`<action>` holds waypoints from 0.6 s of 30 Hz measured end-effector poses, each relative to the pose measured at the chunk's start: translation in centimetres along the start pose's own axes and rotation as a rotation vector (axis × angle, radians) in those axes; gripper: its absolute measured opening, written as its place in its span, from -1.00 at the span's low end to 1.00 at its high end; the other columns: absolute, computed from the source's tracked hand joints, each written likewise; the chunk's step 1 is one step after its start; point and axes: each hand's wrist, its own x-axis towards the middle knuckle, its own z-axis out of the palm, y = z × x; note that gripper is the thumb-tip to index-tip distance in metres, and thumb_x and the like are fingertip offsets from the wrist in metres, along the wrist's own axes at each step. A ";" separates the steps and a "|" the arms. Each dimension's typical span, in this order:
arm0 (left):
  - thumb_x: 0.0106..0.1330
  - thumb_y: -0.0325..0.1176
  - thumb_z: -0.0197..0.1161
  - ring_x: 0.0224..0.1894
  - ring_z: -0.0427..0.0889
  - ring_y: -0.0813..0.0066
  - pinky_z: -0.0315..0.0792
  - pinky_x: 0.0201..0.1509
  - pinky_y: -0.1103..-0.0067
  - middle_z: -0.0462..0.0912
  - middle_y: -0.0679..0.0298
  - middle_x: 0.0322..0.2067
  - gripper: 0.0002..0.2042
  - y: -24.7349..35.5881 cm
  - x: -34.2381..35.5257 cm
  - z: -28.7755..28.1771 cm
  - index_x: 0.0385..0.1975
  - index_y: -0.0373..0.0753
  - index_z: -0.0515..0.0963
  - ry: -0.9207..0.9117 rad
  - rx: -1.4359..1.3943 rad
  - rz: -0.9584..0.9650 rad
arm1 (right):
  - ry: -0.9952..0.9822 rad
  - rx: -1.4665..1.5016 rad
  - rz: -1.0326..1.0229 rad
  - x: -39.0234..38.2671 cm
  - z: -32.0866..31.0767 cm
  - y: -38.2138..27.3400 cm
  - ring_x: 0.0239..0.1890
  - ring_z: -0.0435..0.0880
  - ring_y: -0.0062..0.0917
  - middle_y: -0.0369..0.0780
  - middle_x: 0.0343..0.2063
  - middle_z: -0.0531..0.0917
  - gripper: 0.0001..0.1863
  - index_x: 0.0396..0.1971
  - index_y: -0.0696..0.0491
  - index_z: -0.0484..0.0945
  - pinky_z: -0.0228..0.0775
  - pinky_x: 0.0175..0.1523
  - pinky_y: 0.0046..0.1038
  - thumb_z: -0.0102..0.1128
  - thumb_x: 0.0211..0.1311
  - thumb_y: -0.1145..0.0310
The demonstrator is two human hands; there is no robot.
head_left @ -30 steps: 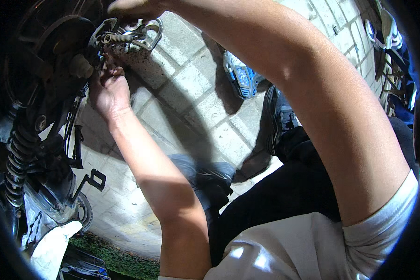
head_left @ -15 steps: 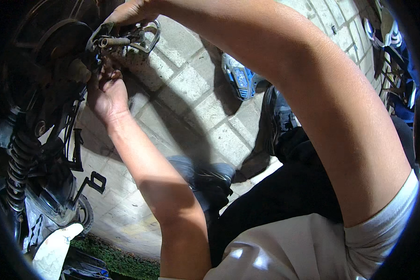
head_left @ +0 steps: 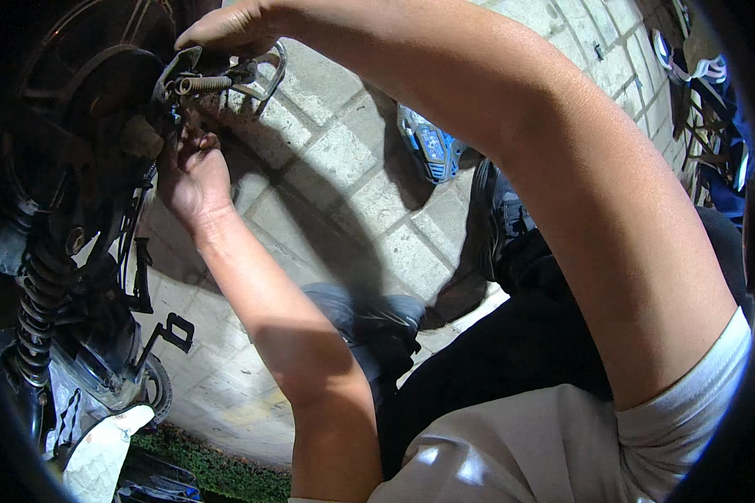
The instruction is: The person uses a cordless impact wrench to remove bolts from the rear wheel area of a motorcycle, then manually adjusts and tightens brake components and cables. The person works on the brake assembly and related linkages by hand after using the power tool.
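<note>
At the upper left, my right hand [head_left: 226, 29] grips around the top of a dark metal bracket [head_left: 174, 71] on a vehicle's wheel assembly [head_left: 75, 109], its fingertips partly hidden. A coiled spring [head_left: 205, 85] and a looped metal bar [head_left: 270, 80] sit just below it. My left hand [head_left: 194, 172] reaches up beneath the bracket with curled fingers at the mechanism; what they hold is too small and shaded to make out. A coil-spring shock absorber [head_left: 35, 310] and a pedal [head_left: 176, 331] are on the vehicle at the left.
A blue power tool [head_left: 430, 144] lies on the paving blocks [head_left: 335, 168] beside my dark shoe [head_left: 499, 218]. Dark items and straps [head_left: 700, 117] are at the right edge. A white cloth or sheet [head_left: 101, 448] and a green planted strip [head_left: 218, 461] show at lower left.
My right hand has moved left and slightly down onto the bracket. The bracket and spring have shifted slightly left and down in view. My left hand has barely moved.
</note>
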 end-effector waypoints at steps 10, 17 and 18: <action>0.30 -0.37 -0.02 -0.19 0.42 0.30 0.19 -0.20 0.43 0.57 0.06 -0.20 -0.75 0.1 -0.1 0.5 -0.14 -0.35 0.48 0.063 -0.051 -0.015 | 0.016 0.020 -0.005 0.5 -0.2 -0.1 -0.32 0.56 -0.60 -0.24 -0.24 0.67 -0.66 -0.23 -0.03 0.58 0.39 -0.22 -0.40 -0.19 0.27 0.17; 0.29 -0.38 0.03 -0.23 0.43 0.33 0.19 -0.21 0.44 0.58 0.09 -0.20 -0.77 0.2 0.2 0.0 -0.14 -0.33 0.48 0.001 -0.065 -0.044 | -0.019 0.013 0.029 0.3 -0.3 -0.6 -0.28 0.57 -0.59 -0.24 -0.20 0.67 -0.63 -0.18 -0.03 0.58 0.40 -0.19 -0.38 -0.22 0.27 0.15; 0.29 -0.38 0.03 -0.23 0.43 0.33 0.19 -0.21 0.44 0.58 0.09 -0.20 -0.77 0.1 0.3 -0.1 -0.14 -0.33 0.48 0.015 -0.055 -0.052 | 0.032 -0.007 0.055 0.5 -0.1 -0.7 -0.28 0.56 -0.60 -0.24 -0.20 0.66 -0.62 -0.17 -0.03 0.58 0.39 -0.19 -0.37 -0.22 0.26 0.15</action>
